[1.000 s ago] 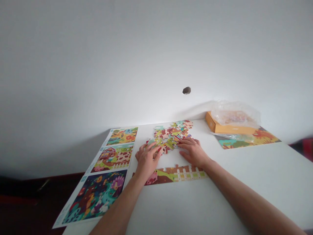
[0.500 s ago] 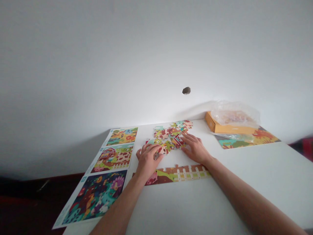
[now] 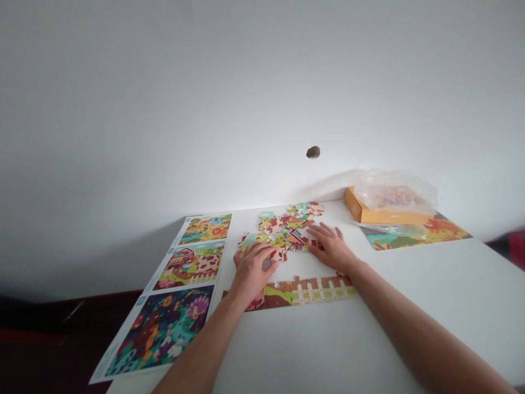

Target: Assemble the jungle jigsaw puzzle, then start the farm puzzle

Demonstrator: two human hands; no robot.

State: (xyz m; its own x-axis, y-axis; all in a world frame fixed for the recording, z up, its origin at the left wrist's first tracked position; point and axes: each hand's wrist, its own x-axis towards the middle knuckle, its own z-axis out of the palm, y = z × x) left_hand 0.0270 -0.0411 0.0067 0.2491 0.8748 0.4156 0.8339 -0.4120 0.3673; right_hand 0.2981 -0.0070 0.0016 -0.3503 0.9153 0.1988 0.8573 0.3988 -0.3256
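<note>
A loose heap of jigsaw puzzle pieces (image 3: 285, 224) lies on the white table between and beyond my hands. My left hand (image 3: 252, 268) rests at the heap's near left edge, fingers apart and curved over some pieces; whether it grips one is hidden. At the right edge of the heap, my right hand (image 3: 333, 249) has its fingers spread, the tips touching or close to the pieces. Nearer to me lies a joined strip of puzzle (image 3: 315, 290) with a white fence, brown ground and part of a pink pig. My left wrist and right forearm partly cover its ends.
On the left lies a sheet with three printed pictures (image 3: 192, 265). At the back right stands an orange box (image 3: 385, 216) with a clear plastic bag (image 3: 402, 189) on top. A colourful picture board (image 3: 438, 232) sits under the box. The wall has a hole (image 3: 313, 152).
My right hand has shifted slightly right, away from the heap. My left hand has moved a little right and toward me, uncovering more pieces at the left.
</note>
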